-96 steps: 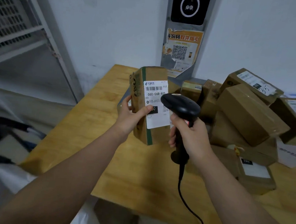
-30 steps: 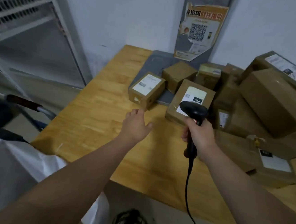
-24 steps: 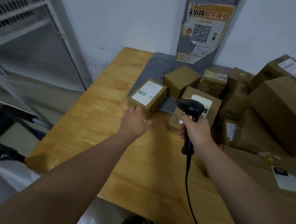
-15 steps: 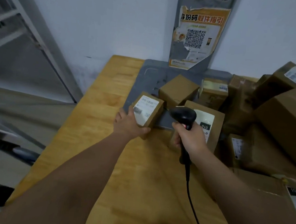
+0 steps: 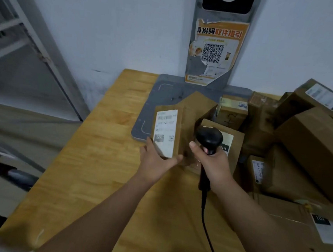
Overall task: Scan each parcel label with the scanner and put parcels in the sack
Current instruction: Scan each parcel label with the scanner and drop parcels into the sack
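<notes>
Over the table [image 5: 87, 179], left grip [image 5: 156, 161] holds parcel [image 5: 178, 131] — scanner [image 5: 209, 138], in right grip [image 5: 214, 168], just beside.

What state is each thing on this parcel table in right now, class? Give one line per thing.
Small labelled parcel: tipped up, label facing the camera, held at its lower end.
Left hand: grips that parcel.
Barcode scanner: upright, held by its handle, cable hanging.
Right hand: curled round the scanner.
Parcel marked 010: lying flat, label up.
QR poster: stuck up, edges torn.
</notes>
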The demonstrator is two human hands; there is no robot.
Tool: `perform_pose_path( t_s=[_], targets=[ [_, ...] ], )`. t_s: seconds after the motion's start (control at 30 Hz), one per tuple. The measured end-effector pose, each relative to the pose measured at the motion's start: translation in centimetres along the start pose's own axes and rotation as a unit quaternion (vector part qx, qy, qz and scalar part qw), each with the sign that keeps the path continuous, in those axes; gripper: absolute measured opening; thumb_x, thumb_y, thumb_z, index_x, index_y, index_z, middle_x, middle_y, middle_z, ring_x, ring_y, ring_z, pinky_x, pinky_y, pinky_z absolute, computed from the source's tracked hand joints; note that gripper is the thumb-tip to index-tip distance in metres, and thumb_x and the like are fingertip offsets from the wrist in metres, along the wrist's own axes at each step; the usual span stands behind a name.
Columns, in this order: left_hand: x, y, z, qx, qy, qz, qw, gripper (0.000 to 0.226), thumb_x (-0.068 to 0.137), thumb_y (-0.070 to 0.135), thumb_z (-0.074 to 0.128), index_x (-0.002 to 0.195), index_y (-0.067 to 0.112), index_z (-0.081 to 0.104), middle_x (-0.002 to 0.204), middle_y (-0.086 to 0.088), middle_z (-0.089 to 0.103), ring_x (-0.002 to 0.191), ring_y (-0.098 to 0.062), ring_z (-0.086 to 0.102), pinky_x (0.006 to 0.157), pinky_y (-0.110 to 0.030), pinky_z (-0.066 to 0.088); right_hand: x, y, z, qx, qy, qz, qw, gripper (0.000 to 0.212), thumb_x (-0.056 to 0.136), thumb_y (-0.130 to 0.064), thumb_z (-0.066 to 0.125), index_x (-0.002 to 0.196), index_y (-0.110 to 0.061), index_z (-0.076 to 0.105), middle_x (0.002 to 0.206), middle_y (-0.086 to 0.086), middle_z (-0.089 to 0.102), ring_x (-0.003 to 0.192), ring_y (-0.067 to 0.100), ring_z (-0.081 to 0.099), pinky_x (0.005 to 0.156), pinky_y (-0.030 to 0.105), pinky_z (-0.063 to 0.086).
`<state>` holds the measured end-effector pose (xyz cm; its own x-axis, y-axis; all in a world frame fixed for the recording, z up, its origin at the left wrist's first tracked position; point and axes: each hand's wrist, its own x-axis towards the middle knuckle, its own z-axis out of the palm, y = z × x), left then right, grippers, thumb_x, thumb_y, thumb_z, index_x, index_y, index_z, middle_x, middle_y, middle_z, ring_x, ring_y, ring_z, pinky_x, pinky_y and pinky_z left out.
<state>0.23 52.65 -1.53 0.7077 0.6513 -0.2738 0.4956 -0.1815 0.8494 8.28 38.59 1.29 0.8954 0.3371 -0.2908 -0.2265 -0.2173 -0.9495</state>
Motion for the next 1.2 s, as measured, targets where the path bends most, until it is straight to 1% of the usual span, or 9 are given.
perform_pose_path(
  t_s=[0.17, 0.27, 0.33, 0.47, 0.53, 0.67, 0.87, 1.03, 1.2],
  targets=[
    [-4.1, 1.0, 1.8, -0.053, -0.023, 0.059, 0.997, 0.117, 0.057, 0.053, 0.085, 0.147, 0.02, 0.019, 0.136, 0.003, 0.028, 0.131, -0.013, 0.032, 0.106, -0.033, 0.04, -1.9, 0.4, -1.7, 0.036, -0.036, -0.043, 0.998, 0.062, 0.07, -0.029, 0.084, 0.124, -0.019, 0.057, 0.114, -0.004, 0.07, 0.109, 0.011, 0.065, 0.091, 0.034, 0.055],
    [-6.0, 1.9, 1.4, -0.146, -0.065, 0.046, 0.986, 0.076, 0.079, 0.052, 0.072, 0.134, 0.024, 0.028, 0.125, 0.008, 0.049, 0.111, -0.002, 0.052, 0.084, -0.015, 0.048, -2.9, 0.6, -3.9, 0.058, -0.036, -0.035, 0.997, 0.062, 0.072, -0.026, 0.083, 0.127, -0.023, 0.054, 0.115, -0.005, 0.07, 0.107, 0.01, 0.066, 0.09, 0.033, 0.055],
    [-6.6, 2.3, 0.8, -0.206, -0.091, -0.008, 0.974, 0.048, 0.094, 0.046, 0.054, 0.132, 0.022, 0.037, 0.12, 0.006, 0.06, 0.105, -0.006, 0.059, 0.087, -0.022, 0.048, -3.7, 0.8, -5.6, 0.071, -0.06, -0.013, 0.996, 0.059, 0.074, -0.027, 0.082, 0.126, -0.023, 0.055, 0.112, -0.005, 0.071, 0.106, 0.013, 0.067, 0.094, 0.036, 0.052],
    [-7.8, 2.2, 0.4, -0.268, -0.157, -0.076, 0.948, 0.027, 0.098, 0.028, 0.048, 0.119, 0.016, 0.061, 0.109, -0.002, 0.071, 0.104, -0.02, 0.062, 0.096, -0.038, 0.046, -5.7, 1.2, -8.2, 0.056, -0.113, -0.004, 0.992, 0.065, 0.068, -0.04, 0.079, 0.127, -0.026, 0.056, 0.113, -0.009, 0.071, 0.109, 0.011, 0.063, 0.098, 0.033, 0.046],
    [-8.9, 1.9, 0.7, -0.249, -0.175, -0.079, 0.949, 0.026, 0.096, 0.026, 0.053, 0.117, 0.014, 0.063, 0.112, -0.004, 0.072, 0.107, -0.021, 0.064, 0.096, -0.037, 0.049, -6.6, 1.4, -9.2, 0.045, -0.113, 0.001, 0.993, 0.077, 0.068, -0.048, 0.076, 0.136, -0.028, 0.047, 0.121, -0.011, 0.065, 0.113, 0.009, 0.058, 0.095, 0.03, 0.042],
    [-10.8, 1.5, 1.8, -0.22, -0.112, -0.054, 0.967, 0.04, 0.088, 0.025, 0.067, 0.124, 0.01, 0.059, 0.111, -0.001, 0.071, 0.104, -0.017, 0.066, 0.089, -0.03, 0.052, -8.2, 1.5, -10.5, 0.009, -0.071, -0.011, 0.997, 0.058, 0.084, -0.045, 0.069, 0.135, -0.029, 0.048, 0.118, -0.011, 0.061, 0.109, 0.012, 0.057, 0.094, 0.033, 0.047],
    [-11.9, 0.3, 3.0, -0.186, -0.029, -0.052, 0.981, 0.057, 0.078, 0.027, 0.079, 0.126, 0.008, 0.056, 0.113, 0.0, 0.067, 0.104, -0.016, 0.064, 0.095, -0.035, 0.051, -10.7, 0.9, -12.0, -0.045, -0.094, -0.043, 0.994, 0.004, 0.088, -0.012, 0.061, 0.088, -0.011, 0.058, 0.062, 0.004, 0.056, 0.055, 0.017, 0.054, 0.054, 0.03, 0.047],
    [-11.8, -0.7, 3.8, -0.18, 0.018, -0.062, 0.982, 0.066, 0.072, 0.027, 0.084, 0.127, 0.009, 0.052, 0.118, -0.002, 0.064, 0.107, -0.018, 0.062, 0.098, -0.037, 0.049, -12.3, 1.2, -11.7, -0.114, -0.105, -0.095, 0.983, 0.019, 0.09, -0.02, 0.064, 0.076, -0.008, 0.058, 0.049, 0.0, 0.058, 0.043, 0.013, 0.058, 0.049, 0.027, 0.051],
    [-11.4, -1.6, 4.1, -0.179, 0.025, -0.064, 0.981, 0.07, 0.071, 0.029, 0.085, 0.129, 0.009, 0.051, 0.12, -0.003, 0.063, 0.107, -0.019, 0.062, 0.091, -0.032, 0.05, -13.2, 1.4, -11.9, -0.094, -0.13, -0.089, 0.983, 0.027, 0.091, -0.032, 0.064, 0.088, -0.006, 0.06, 0.051, 0.002, 0.061, 0.046, 0.019, 0.063, 0.049, 0.029, 0.052]
  ],
)
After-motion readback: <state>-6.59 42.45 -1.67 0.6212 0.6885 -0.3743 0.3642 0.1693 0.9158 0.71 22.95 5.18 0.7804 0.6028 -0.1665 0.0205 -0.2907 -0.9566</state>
